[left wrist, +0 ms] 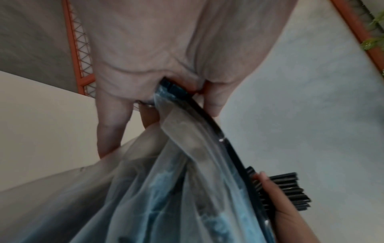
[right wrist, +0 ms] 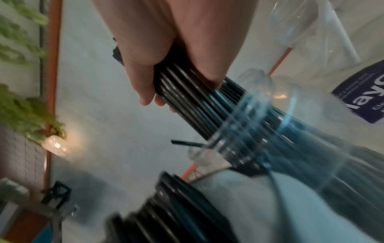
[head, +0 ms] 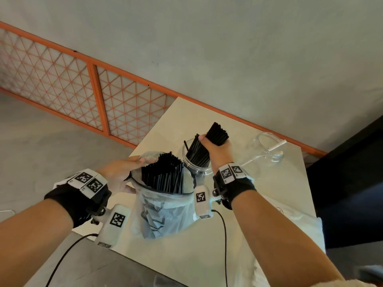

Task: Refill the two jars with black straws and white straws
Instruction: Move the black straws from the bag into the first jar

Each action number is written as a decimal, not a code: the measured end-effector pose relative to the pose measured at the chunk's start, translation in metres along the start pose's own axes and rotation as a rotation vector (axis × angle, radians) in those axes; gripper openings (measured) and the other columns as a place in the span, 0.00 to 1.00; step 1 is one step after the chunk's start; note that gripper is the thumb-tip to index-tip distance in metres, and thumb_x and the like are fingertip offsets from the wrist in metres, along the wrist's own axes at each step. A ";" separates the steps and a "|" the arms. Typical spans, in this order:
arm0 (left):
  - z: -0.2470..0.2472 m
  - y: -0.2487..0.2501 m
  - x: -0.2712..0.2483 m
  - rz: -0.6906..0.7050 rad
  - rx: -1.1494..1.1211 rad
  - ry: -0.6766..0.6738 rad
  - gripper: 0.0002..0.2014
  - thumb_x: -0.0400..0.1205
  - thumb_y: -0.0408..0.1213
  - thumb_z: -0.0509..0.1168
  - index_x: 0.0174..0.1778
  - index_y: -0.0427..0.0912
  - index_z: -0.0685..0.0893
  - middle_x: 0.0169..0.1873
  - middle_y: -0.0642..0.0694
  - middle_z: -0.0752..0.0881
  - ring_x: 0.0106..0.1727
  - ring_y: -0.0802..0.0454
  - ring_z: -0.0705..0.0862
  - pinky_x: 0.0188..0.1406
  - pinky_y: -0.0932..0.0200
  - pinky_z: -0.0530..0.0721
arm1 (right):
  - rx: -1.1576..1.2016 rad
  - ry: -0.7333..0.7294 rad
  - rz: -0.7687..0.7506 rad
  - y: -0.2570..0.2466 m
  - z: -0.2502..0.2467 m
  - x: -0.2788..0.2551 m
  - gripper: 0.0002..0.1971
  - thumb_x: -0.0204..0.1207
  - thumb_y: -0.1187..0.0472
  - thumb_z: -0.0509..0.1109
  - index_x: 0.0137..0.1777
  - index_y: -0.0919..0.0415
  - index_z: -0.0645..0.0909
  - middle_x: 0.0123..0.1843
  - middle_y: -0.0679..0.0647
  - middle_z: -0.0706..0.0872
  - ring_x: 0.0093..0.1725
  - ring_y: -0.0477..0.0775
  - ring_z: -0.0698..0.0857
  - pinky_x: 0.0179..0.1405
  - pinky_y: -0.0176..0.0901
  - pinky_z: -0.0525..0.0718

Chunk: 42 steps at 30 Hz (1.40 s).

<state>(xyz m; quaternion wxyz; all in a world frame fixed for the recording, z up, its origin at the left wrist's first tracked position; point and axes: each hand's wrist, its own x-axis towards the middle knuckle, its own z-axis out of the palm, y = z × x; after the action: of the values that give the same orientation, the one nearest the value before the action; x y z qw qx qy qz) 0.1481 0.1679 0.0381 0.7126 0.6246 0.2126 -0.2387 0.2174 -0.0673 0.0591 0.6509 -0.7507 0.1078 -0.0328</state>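
My left hand (head: pixel 120 172) pinches the dark-edged rim of a clear plastic bag (head: pixel 157 214) that stands on the white table (head: pixel 186 255), full of upright black straws (head: pixel 163 175). In the left wrist view the thumb and fingers (left wrist: pixel 212 98) clamp the bag (left wrist: pixel 166 189) rim. My right hand (head: pixel 217 151) grips a thick bundle of black straws (head: pixel 217 132), whose lower ends sit inside a clear jar (head: pixel 194 164) just behind the bag. The right wrist view shows the bundle (right wrist: pixel 197 98) entering the jar (right wrist: pixel 259 131) mouth. A second clear jar (head: pixel 269 148) farther right holds a white straw (head: pixel 276 146).
A white plastic packet (head: pixel 300 224) with a dark blue label (right wrist: pixel 363 98) lies on the table's right side. An orange lattice railing (head: pixel 93 90) runs behind the table. A dark panel (head: pixel 352 172) borders the right edge. Cables (head: pixel 224 245) trail from both wrists.
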 end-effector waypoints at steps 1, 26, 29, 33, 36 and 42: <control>0.000 0.000 0.001 -0.004 -0.004 0.013 0.15 0.86 0.42 0.57 0.65 0.46 0.82 0.61 0.39 0.85 0.64 0.36 0.80 0.64 0.35 0.77 | -0.003 -0.030 0.011 0.008 0.004 0.002 0.14 0.70 0.59 0.78 0.54 0.59 0.82 0.45 0.51 0.87 0.45 0.51 0.86 0.43 0.42 0.84; 0.003 0.006 0.001 0.010 0.016 0.067 0.14 0.85 0.40 0.58 0.62 0.42 0.83 0.56 0.36 0.87 0.47 0.42 0.84 0.44 0.47 0.83 | -0.785 -0.154 -0.674 0.010 0.020 0.050 0.08 0.79 0.62 0.67 0.54 0.63 0.82 0.54 0.56 0.81 0.51 0.55 0.81 0.50 0.39 0.77; 0.004 0.007 0.003 0.013 0.032 0.066 0.13 0.86 0.40 0.57 0.62 0.43 0.83 0.53 0.38 0.87 0.44 0.44 0.84 0.39 0.51 0.81 | -0.886 -0.074 -0.704 0.005 0.008 0.059 0.10 0.79 0.58 0.67 0.57 0.59 0.83 0.56 0.53 0.83 0.57 0.57 0.76 0.56 0.47 0.77; 0.006 0.008 0.004 0.015 0.038 0.083 0.11 0.85 0.39 0.57 0.54 0.46 0.85 0.39 0.44 0.89 0.41 0.44 0.83 0.40 0.50 0.81 | -1.111 -0.126 -0.586 0.013 -0.005 0.069 0.16 0.82 0.47 0.60 0.66 0.48 0.80 0.70 0.44 0.77 0.70 0.56 0.66 0.65 0.52 0.65; 0.006 0.009 0.003 0.011 0.034 0.069 0.12 0.85 0.39 0.57 0.57 0.44 0.85 0.47 0.41 0.89 0.44 0.43 0.84 0.42 0.49 0.82 | -0.908 -0.083 -0.552 0.019 -0.013 0.062 0.21 0.84 0.45 0.57 0.73 0.49 0.74 0.76 0.45 0.71 0.76 0.55 0.63 0.73 0.55 0.63; 0.005 0.009 0.006 0.000 0.009 0.091 0.14 0.85 0.39 0.58 0.63 0.42 0.82 0.55 0.37 0.87 0.49 0.41 0.83 0.46 0.46 0.82 | -0.909 -0.193 -0.470 0.032 -0.018 0.038 0.44 0.72 0.29 0.58 0.82 0.52 0.54 0.84 0.51 0.57 0.82 0.55 0.55 0.81 0.54 0.59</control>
<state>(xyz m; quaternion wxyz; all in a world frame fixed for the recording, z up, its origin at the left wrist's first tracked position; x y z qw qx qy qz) 0.1576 0.1631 0.0422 0.6994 0.6379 0.2436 -0.2112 0.2473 -0.0970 0.0266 0.2413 -0.9611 -0.1206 -0.0585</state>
